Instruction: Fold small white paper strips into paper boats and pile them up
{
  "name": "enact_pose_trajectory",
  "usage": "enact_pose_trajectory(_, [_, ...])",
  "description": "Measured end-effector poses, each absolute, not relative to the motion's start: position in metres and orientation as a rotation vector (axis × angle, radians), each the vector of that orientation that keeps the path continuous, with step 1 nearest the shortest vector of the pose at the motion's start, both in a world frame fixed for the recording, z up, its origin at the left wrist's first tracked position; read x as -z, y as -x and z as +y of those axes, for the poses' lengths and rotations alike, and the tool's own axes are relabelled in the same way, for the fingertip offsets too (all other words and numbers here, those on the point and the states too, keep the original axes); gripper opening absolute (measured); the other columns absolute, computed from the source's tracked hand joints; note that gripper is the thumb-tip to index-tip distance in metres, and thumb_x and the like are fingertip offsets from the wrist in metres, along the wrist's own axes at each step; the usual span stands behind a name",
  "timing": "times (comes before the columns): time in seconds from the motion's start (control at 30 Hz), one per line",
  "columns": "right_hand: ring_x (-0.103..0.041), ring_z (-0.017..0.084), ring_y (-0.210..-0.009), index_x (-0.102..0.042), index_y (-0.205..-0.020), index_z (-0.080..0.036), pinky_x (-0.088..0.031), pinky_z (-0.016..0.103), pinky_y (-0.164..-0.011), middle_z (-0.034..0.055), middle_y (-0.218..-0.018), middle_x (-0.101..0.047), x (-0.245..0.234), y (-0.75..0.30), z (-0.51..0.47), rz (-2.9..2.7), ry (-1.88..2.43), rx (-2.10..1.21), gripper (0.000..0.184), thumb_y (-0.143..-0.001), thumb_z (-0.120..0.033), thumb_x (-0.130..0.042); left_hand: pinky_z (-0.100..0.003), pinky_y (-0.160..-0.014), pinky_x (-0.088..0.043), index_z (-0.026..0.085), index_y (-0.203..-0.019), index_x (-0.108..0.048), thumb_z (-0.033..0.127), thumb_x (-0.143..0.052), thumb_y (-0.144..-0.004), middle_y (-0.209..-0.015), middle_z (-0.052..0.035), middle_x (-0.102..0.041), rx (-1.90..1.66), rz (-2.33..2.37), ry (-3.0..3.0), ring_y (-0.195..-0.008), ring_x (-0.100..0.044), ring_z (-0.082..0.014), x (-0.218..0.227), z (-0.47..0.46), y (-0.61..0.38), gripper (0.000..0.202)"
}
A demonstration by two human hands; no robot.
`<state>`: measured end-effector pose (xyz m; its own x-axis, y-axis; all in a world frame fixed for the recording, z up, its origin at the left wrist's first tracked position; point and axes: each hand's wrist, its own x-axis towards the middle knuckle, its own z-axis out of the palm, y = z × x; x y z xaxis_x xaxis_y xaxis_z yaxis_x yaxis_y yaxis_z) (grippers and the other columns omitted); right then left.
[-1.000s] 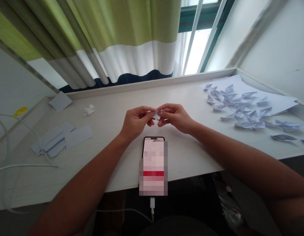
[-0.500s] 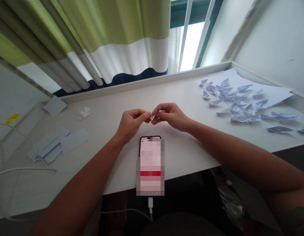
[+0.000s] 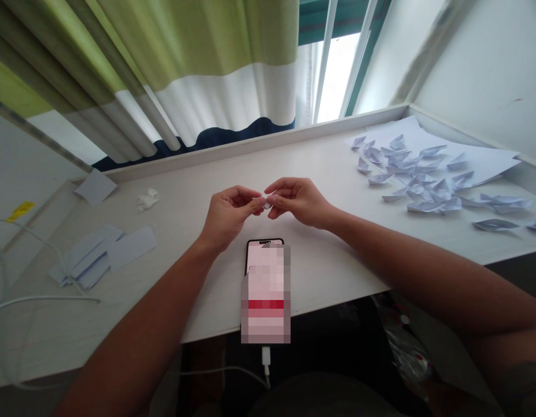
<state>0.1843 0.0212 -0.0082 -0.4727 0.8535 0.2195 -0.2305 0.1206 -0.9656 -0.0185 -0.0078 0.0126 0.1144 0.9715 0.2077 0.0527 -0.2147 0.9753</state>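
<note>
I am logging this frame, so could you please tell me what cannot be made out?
Head view:
small paper piece: mostly covered by fingers of left hand and right hand; shape unclear.
phone screen: pixelated, unreadable.
white cable: cut by left edge.
folded paper shapes: too small to count; some cut by right edge.

A phone [image 3: 265, 278] lies at lower centre. Folded paper shapes [image 3: 418, 174] crowd the upper right, paper strips [image 3: 98, 255] sit at left, and a striped curtain [image 3: 185, 69] hangs above.
</note>
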Motion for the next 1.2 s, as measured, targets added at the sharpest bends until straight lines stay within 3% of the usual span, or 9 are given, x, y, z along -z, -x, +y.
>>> enact_pose_trajectory(0.17, [-0.077,0.017,-0.073,-0.074,-0.092,-0.016,-0.067,0.034,-0.073,0.0042,-0.08,-0.08,0.007,-0.186,0.021,-1.61,0.675,-1.386,0.039,-0.084,-0.05,-0.092,-0.033,-0.073,-0.062,0.016,-0.088,-0.08,0.032,-0.096,-0.074,-0.078,-0.0053,-0.08,-1.176,1.095,-1.505,-0.072,-0.075,-0.0179,-0.014,-0.009,0.018,0.026])
enact_pose_trajectory(0.3, [-0.075,0.016,-0.07,-0.071,-0.089,-0.018,-0.064,0.032,-0.07,0.0026,-0.079,-0.078,0.009,-0.184,0.02,-1.672,0.724,-1.237,0.027,-0.09,-0.04,-0.086,-0.031,-0.067,-0.058,0.017,-0.093,-0.083,0.035,-0.088,-0.084,-0.08,-0.0064,-0.081,-1.101,1.184,-1.692,-0.071,-0.073,-0.0185,-0.013,-0.009,0.02,0.021])
enact_pose_trajectory(0.43, [-0.075,0.016,-0.064,-0.066,-0.089,-0.019,-0.062,0.031,-0.061,0.0025,-0.079,-0.077,0.007,-0.18,0.017,-1.584,0.82,-1.19,0.038,-0.085,-0.048,-0.091,-0.03,-0.065,-0.058,0.019,-0.087,-0.079,0.034,-0.079,-0.093,-0.081,-0.0058,-0.08,-1.181,1.267,-1.944,-0.073,-0.075,-0.0193,-0.014,-0.011,0.018,0.016])
enact_pose_trajectory(0.57, [-0.072,0.016,-0.052,-0.06,-0.086,-0.02,-0.059,0.029,-0.049,0.0007,-0.071,-0.073,0.002,-0.178,0.012,-1.435,0.892,-1.255,0.05,-0.083,-0.061,-0.09,-0.031,-0.073,-0.063,0.021,-0.096,-0.08,0.039,-0.076,-0.098,-0.091,-0.006,-0.083,-1.405,1.293,-2.0,-0.083,-0.079,-0.0204,-0.01,-0.012,0.015,0.018])
enact_pose_trajectory(0.7, [-0.078,0.017,-0.063,-0.062,-0.091,-0.02,-0.068,0.033,-0.062,0.002,-0.084,-0.077,0.001,-0.176,0.011,-1.4,0.758,-1.402,0.057,-0.079,-0.067,-0.09,-0.035,-0.08,-0.067,0.022,-0.101,-0.086,0.045,-0.08,-0.094,-0.098,-0.0072,-0.086,-1.421,1.241,-1.879,-0.089,-0.081,-0.0228,-0.003,-0.011,0.013,0.025])
enact_pose_trajectory(0.93, [-0.08,0.018,-0.071,-0.061,-0.092,-0.021,-0.07,0.034,-0.068,-0.0019,-0.086,-0.072,0.007,-0.178,0.016,-1.467,0.7,-1.355,0.054,-0.076,-0.059,-0.096,-0.038,-0.09,-0.067,0.022,-0.101,-0.088,0.043,-0.082,-0.093,-0.111,-0.0091,-0.086,-1.305,1.053,-1.716,-0.098,-0.081,-0.0237,-0.007,-0.011,0.014,0.024])
enact_pose_trajectory(1.1, [-0.08,0.018,-0.072,-0.063,-0.095,-0.02,-0.07,0.035,-0.069,0.0002,-0.088,-0.074,0.005,-0.181,0.014,-1.55,0.668,-1.331,0.05,-0.083,-0.06,-0.09,-0.039,-0.092,-0.067,0.019,-0.097,-0.087,0.041,-0.095,-0.079,-0.103,-0.0105,-0.086,-1.259,1.013,-1.658,-0.096,-0.081,-0.0244,-0.008,-0.006,0.021,0.029])
enact_pose_trajectory(1.2, [-0.079,0.018,-0.071,-0.061,-0.095,-0.021,-0.069,0.035,-0.067,0.0007,-0.084,-0.076,0.002,-0.182,0.012,-1.574,0.685,-1.303,0.049,-0.084,-0.06,-0.089,-0.039,-0.089,-0.067,0.018,-0.105,-0.084,0.038,-0.1,-0.073,-0.1,-0.0095,-0.085,-1.255,0.999,-1.578,-0.092,-0.081,-0.0226,-0.009,-0.004,0.022,0.04])
